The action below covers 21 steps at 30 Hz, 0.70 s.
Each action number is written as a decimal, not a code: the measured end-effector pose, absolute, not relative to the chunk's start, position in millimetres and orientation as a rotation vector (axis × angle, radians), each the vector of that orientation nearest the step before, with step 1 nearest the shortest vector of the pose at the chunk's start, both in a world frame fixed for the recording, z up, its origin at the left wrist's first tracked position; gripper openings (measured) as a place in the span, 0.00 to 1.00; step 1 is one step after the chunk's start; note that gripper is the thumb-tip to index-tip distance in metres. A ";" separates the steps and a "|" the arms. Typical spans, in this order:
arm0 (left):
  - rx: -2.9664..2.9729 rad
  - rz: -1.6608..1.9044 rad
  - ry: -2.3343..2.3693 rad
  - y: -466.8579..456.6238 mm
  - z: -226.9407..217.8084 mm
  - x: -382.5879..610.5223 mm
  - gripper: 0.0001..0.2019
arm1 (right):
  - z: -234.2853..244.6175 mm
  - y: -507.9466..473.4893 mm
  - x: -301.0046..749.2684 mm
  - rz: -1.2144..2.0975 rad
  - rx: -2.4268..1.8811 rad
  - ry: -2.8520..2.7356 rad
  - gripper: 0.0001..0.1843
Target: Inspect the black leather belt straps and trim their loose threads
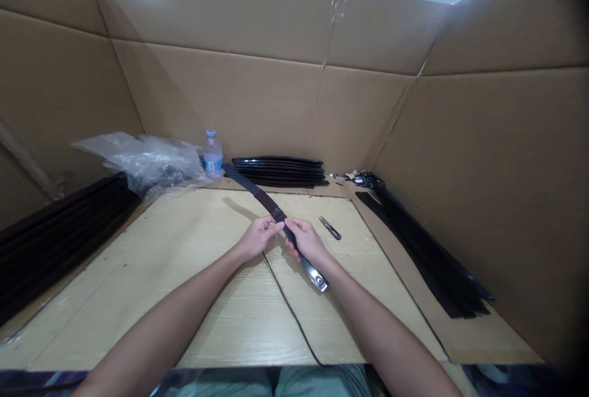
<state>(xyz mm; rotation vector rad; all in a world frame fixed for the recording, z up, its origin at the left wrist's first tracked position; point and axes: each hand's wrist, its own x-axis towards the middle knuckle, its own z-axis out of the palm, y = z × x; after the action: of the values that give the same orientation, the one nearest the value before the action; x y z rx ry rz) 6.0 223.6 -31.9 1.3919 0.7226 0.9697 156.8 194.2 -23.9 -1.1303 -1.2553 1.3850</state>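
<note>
Both hands are on a long, slightly curved dark strip (267, 204) held slantwise above the table. The strip has a flat black far end, a brownish middle section with thin bands near my fingers, and a shiny metal near end (317, 278) with a hole. My left hand (256, 238) pinches at the bands, thumb and fingertips together. Just beside it, my right hand (307, 241) wraps round the strip, thumb on top. A thin black cord (294, 314) runs from below my hands to the table's front edge; whether it joins the strip is hidden.
Small thread snips (330, 228) lie to the right. Stacked dark strips (278, 171) stand at the back, with more strips (427, 256) on the right and a dark pile (59, 231) at left. A water bottle (213, 154) and plastic bags (151, 161) are back left. Cardboard walls (257, 90) enclose the table.
</note>
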 end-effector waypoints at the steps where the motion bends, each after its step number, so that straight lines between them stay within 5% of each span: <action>1: 1.406 0.975 0.721 223.0 -31.9 5.9 0.15 | -24.0 194.7 156.9 1.400 -1.116 -1.266 0.18; 21: 1.388 1.049 0.771 217.4 -26.9 12.5 0.14 | -13.3 191.7 157.6 1.408 -1.101 -1.201 0.20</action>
<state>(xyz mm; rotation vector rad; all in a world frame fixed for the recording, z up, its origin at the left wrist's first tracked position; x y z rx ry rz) 12.5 217.4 -26.9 1.3877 0.7713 1.0492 157.6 191.7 -13.3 -1.1007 -1.2012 1.4084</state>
